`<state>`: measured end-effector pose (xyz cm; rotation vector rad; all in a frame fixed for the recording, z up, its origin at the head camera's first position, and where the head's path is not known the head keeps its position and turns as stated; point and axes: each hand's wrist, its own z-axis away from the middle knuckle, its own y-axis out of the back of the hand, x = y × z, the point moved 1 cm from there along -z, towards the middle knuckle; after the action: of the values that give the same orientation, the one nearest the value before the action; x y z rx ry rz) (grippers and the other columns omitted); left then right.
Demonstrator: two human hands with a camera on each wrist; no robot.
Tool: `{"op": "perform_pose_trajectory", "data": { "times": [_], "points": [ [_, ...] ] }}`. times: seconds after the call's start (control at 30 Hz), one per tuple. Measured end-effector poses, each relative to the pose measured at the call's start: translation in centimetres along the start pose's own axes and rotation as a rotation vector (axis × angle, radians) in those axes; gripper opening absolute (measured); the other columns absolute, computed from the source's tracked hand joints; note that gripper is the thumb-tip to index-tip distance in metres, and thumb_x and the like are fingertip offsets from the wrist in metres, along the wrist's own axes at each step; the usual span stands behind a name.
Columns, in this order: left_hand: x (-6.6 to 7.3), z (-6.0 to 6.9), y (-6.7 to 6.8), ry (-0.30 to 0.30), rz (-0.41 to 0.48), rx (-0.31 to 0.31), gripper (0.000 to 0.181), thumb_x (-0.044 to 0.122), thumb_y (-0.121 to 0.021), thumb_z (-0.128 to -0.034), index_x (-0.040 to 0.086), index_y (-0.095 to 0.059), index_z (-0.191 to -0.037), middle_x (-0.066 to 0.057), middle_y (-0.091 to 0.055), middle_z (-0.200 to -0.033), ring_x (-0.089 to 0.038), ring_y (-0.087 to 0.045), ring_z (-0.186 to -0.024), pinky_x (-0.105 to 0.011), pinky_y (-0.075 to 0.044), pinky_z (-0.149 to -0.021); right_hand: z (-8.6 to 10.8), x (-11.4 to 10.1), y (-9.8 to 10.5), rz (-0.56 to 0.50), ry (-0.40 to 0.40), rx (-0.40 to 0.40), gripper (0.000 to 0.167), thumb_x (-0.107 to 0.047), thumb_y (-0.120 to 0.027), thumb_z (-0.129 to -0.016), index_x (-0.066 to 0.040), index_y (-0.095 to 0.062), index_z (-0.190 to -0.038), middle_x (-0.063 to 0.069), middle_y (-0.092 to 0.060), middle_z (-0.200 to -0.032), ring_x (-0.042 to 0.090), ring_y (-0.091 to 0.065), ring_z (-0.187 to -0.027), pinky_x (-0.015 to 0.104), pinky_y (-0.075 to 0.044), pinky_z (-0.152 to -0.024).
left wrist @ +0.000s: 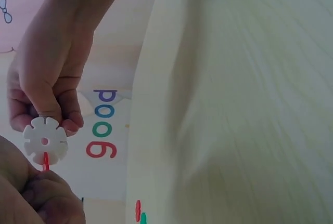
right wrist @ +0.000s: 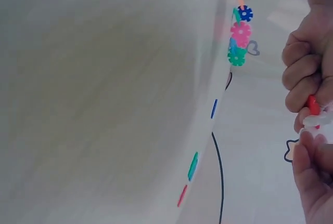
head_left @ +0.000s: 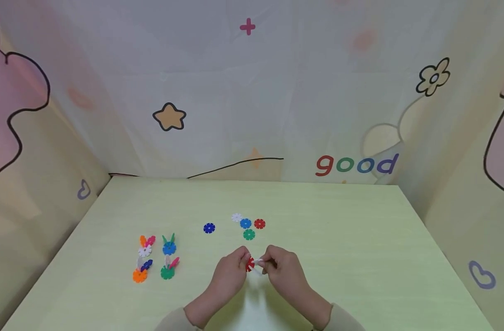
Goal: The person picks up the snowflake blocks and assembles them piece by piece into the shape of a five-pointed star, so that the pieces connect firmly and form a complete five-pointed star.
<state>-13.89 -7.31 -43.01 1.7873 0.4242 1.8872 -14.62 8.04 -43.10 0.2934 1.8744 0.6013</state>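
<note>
A red notched disc is pinched between thumb and fingers of the left hand, above the front middle of the table. The right hand pinches a white notched disc at the red one's right side. In the left wrist view the white disc faces the camera, and the red disc meets its lower edge, seen edge-on. Seen from the right wrist, white material crosses the red disc; the fingertips hide part of the joint.
Beyond the hands lie loose discs: dark blue, white, light blue, red and green. Several joined disc figures stand at the left, among them one with an orange base and one with a green base.
</note>
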Motion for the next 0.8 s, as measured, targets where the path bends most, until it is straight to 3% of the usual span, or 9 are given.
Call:
{"op": "perform_pose_trajectory", "data": {
  "times": [0.13,0.2,0.37,0.57,0.67,0.8],
  "points": [
    [-0.1,-0.1,0.7,0.048,0.122,-0.065,0.021,0.016,-0.047,-0.1084,0.003,-0.058,-0.096,0.0,-0.046,-0.072,-0.015,-0.039,-0.063,-0.021,-0.031,-0.055,-0.4,0.0,0.1,0.079,0.145,0.021,0.021,0.016,-0.072,-0.082,-0.003,-0.065,-0.08,0.009,-0.073,-0.078,0.011,-0.069,-0.065,0.016,-0.056,-0.061],
    [-0.1,-0.1,1.0,0.101,0.236,-0.107,0.022,0.02,-0.046,-0.1094,0.002,-0.058,-0.102,0.001,-0.046,-0.073,-0.014,-0.038,-0.063,-0.021,-0.031,-0.055,-0.6,0.0,0.3,0.064,0.151,0.025,0.019,0.013,-0.072,-0.084,-0.004,-0.065,-0.083,0.009,-0.072,-0.079,0.012,-0.069,-0.067,0.017,-0.057,-0.063],
    [0.2,0.0,1.5,0.203,0.45,-0.157,0.024,0.027,-0.044,-0.1105,0.005,-0.054,-0.11,0.003,-0.045,-0.074,-0.012,-0.035,-0.06,-0.021,-0.029,-0.053,-1.1,-0.3,0.7,-0.037,0.031,-0.003,0.01,0.004,-0.071,-0.089,-0.005,-0.066,-0.088,0.012,-0.073,-0.085,0.011,-0.069,-0.071,0.016,-0.058,-0.069],
    [0.1,0.0,1.6,0.203,0.546,-0.207,0.02,0.022,-0.041,-0.1112,0.007,-0.053,-0.105,0.004,-0.045,-0.07,-0.01,-0.033,-0.055,-0.019,-0.025,-0.05,-0.8,-0.7,0.8,-0.062,0.001,0.003,0.011,0.005,-0.069,-0.091,-0.004,-0.064,-0.088,0.013,-0.071,-0.086,0.012,-0.07,-0.072,0.016,-0.058,-0.071],
    [-0.1,-0.2,1.8,0.225,0.636,-0.247,0.019,0.022,-0.04,-0.1115,0.009,-0.051,-0.103,0.005,-0.043,-0.069,-0.008,-0.031,-0.054,-0.018,-0.024,-0.05,-0.6,-0.7,0.9,-0.135,-0.062,0.019,0.01,0.004,-0.068,-0.092,-0.004,-0.062,-0.089,0.015,-0.072,-0.088,0.012,-0.07,-0.073,0.019,-0.06,-0.073],
    [-0.3,-0.2,2.2,0.268,0.661,-0.215,0.019,0.022,-0.039,-0.1118,0.011,-0.051,-0.103,0.006,-0.041,-0.068,-0.008,-0.03,-0.054,-0.018,-0.024,-0.05,-0.7,-0.7,1.3,-0.183,-0.141,0.057,0.011,0.003,-0.069,-0.092,-0.004,-0.062,-0.087,0.013,-0.072,-0.09,0.009,-0.069,-0.073,0.02,-0.06,-0.074]
  ]
}}
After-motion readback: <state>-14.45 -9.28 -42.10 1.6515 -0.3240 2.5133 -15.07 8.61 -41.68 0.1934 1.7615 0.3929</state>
